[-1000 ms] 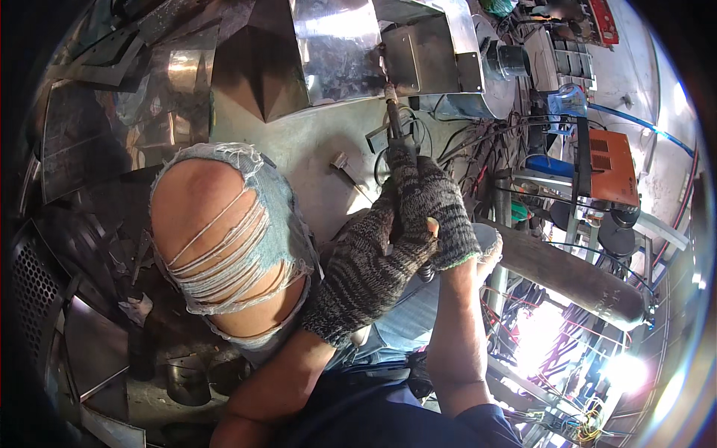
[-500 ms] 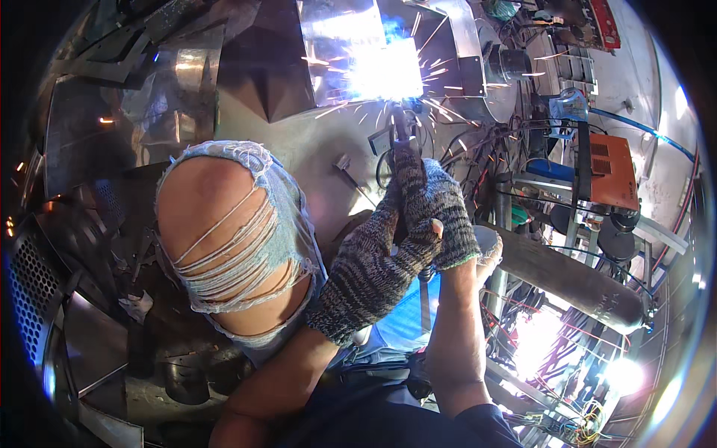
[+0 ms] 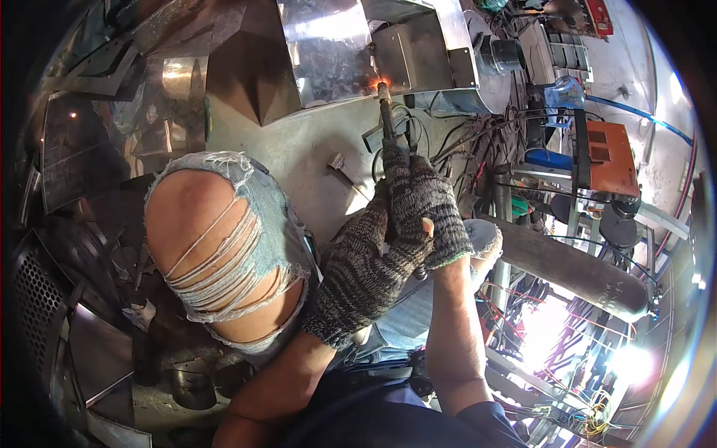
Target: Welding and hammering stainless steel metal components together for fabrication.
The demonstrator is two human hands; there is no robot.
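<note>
Both my hands wear grey-and-black knitted gloves and are wrapped round the handle of a welding torch (image 3: 387, 119). My right hand (image 3: 427, 205) grips it from above and nearer the nozzle. Against it from the left presses my left hand (image 3: 370, 257), also closed; a bare thumb tip pokes out of the glove. The nozzle points away from me at the lower edge of a shiny sheet-metal piece (image 3: 328, 52). A small orange glow (image 3: 382, 82) marks the metal at the nozzle's tip. The lower part of the handle is hidden by the gloves.
A hammer (image 3: 345, 173) lies on the floor beyond my knee. Bent metal sheets (image 3: 82, 142) stand at the left, with a perforated panel (image 3: 37, 295) nearer. To the right are a gas cylinder (image 3: 575, 269), an orange machine (image 3: 611, 158) and tangled cables (image 3: 478, 138).
The bright arc and flying sparks have gone out, leaving a small glow on the metal. The sheet-metal piece, torch and my hands now appear slightly further left in view.
</note>
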